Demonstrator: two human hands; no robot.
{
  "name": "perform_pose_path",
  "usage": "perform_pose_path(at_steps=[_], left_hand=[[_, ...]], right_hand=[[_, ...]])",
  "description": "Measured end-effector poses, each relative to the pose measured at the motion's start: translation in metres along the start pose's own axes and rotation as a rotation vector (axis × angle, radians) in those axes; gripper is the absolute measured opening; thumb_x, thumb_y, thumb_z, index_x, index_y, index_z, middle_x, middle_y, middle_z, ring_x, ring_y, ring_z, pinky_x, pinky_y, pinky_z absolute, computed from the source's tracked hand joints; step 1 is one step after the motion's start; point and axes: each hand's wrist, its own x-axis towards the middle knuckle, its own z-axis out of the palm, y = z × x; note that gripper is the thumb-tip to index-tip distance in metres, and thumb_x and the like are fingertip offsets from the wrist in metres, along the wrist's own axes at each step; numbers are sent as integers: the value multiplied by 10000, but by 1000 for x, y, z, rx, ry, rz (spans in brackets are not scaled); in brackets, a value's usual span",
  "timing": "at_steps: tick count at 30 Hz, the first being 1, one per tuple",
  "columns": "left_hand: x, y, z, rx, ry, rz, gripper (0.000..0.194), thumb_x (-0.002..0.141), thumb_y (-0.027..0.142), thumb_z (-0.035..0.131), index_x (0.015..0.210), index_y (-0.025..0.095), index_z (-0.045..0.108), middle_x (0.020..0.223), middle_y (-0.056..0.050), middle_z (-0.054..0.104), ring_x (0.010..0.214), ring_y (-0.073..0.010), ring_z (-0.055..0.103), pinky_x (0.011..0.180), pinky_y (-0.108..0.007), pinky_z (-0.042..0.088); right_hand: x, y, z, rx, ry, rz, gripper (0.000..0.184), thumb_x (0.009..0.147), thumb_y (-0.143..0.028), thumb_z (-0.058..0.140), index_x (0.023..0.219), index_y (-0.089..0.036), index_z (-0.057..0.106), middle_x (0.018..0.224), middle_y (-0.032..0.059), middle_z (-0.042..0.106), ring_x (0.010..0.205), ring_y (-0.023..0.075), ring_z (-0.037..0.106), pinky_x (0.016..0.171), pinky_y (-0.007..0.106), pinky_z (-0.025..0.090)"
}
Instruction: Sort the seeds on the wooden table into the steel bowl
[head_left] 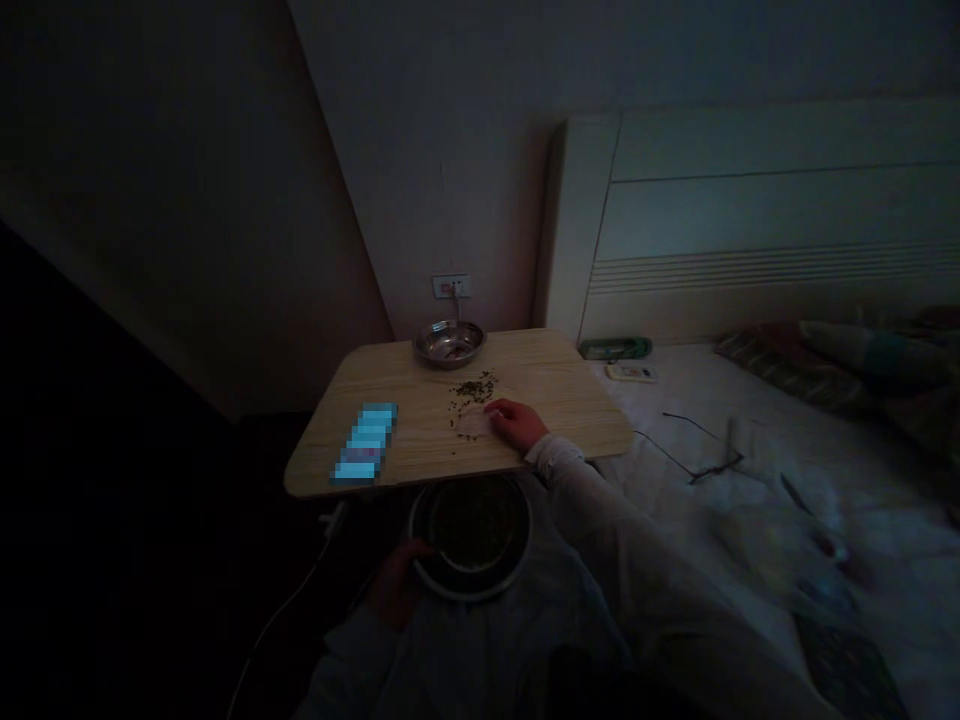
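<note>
My left hand (395, 588) grips the rim of a large metal bowl (471, 537) full of small dark grains, held just below the front edge of a small wooden table (420, 450). My right hand (517, 421) rests on the tabletop, fingers curled down beside a scatter of small dark grains (471, 392). I cannot make out whether the fingertips pinch anything. A small metal bowl (449, 343) stands at the table's far edge.
A lit phone screen (367, 443) lies on the table's left part. A bed (787, 480) with a white headboard (750, 220), cables, a remote and bedding is to the right. A wall socket (451, 286) sits behind the table. The room is dim.
</note>
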Motion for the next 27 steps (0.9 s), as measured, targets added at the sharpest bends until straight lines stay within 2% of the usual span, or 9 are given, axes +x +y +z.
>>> perform_pose_path(at_steps=[6,11,14,17,22,27], left_hand=[[3,3,1,-53,-37,-44,231,699,22,523,840,96,690,631,-71,739,723,-265,722,679,-362,566],[8,3,1,-99,-59,-59,328,678,2,511,941,80,689,696,-85,759,786,-280,727,691,-367,574],[7,3,2,-123,-89,-56,370,679,2,505,991,83,686,747,-86,768,816,-277,727,725,-369,576],[6,2,2,-133,-56,-16,420,670,-17,487,1026,100,676,741,-68,767,817,-274,728,750,-386,576],[7,-1,-1,-143,-52,26,377,676,-34,480,980,83,669,700,-75,755,791,-267,729,743,-385,576],[3,-1,-1,-144,-43,42,291,668,-29,502,843,117,683,703,-67,756,747,-258,727,680,-361,576]], right_hand=[[-4,5,-2,162,69,85,286,710,-226,482,928,-174,659,602,-35,564,605,134,508,618,249,399],[-15,11,-7,92,187,102,215,681,-222,472,821,-187,632,593,-33,550,620,144,511,628,259,394],[-22,10,-10,72,193,97,188,667,-225,475,787,-193,617,586,-34,553,614,145,510,627,261,389],[-25,8,-11,54,181,102,168,664,-225,474,762,-197,606,576,-35,552,609,143,510,620,258,382],[-25,6,-10,79,154,98,157,662,-224,468,753,-197,592,570,-42,539,599,136,503,606,251,373],[-27,3,-12,99,175,80,138,656,-228,473,725,-193,588,584,-36,540,625,141,516,632,255,387]])
